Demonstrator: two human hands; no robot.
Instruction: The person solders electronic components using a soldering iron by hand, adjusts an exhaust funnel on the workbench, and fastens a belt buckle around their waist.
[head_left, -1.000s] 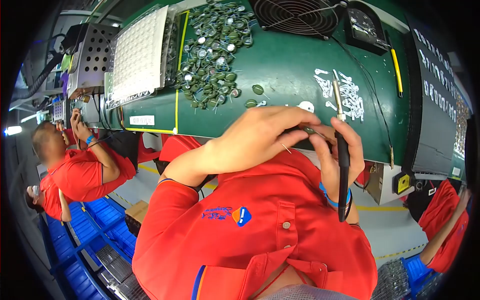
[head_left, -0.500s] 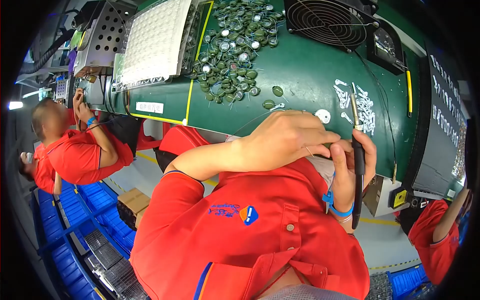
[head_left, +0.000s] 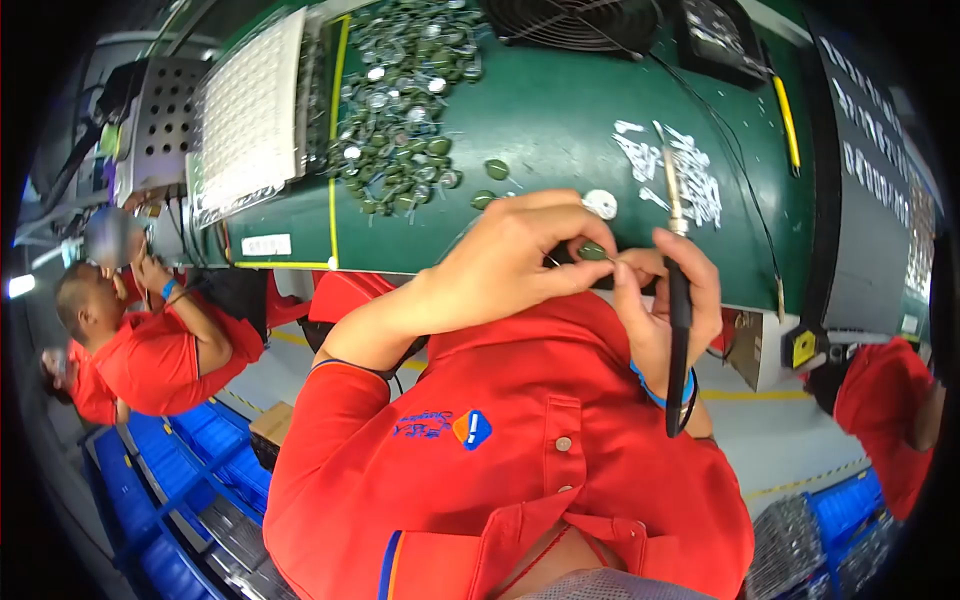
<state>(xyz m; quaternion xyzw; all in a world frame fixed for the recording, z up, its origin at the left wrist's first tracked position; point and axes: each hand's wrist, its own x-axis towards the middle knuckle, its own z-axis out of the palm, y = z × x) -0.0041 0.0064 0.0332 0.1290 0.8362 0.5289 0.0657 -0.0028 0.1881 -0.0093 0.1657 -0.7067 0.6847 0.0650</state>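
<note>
My left hand (head_left: 525, 245) pinches a small green disc-shaped component (head_left: 592, 252) between thumb and fingers, just above the bench's front edge. My right hand (head_left: 665, 300) is wrapped round the black handle of a soldering iron (head_left: 679, 370), whose metal shaft points up and away over the bench. The right thumb and index finger meet close beside the component, at its thin lead. Two more green components lie beyond my left hand, one of them (head_left: 497, 170) fully in sight. A white round disc (head_left: 599, 205) is just past my fingers.
Small silvery terminals (head_left: 692, 185) lie in a pile on the green bench (head_left: 560, 110). Many green components (head_left: 410, 110) are heaped at the left, near white trays (head_left: 250, 110). A black fan (head_left: 575, 20) stands at the back. Co-workers in red (head_left: 165, 345) sit at both sides.
The view has shifted, so the bench items appear further left. My left hand has turned and the green component now shows between its fingers. The soldering iron stays in my right hand.
</note>
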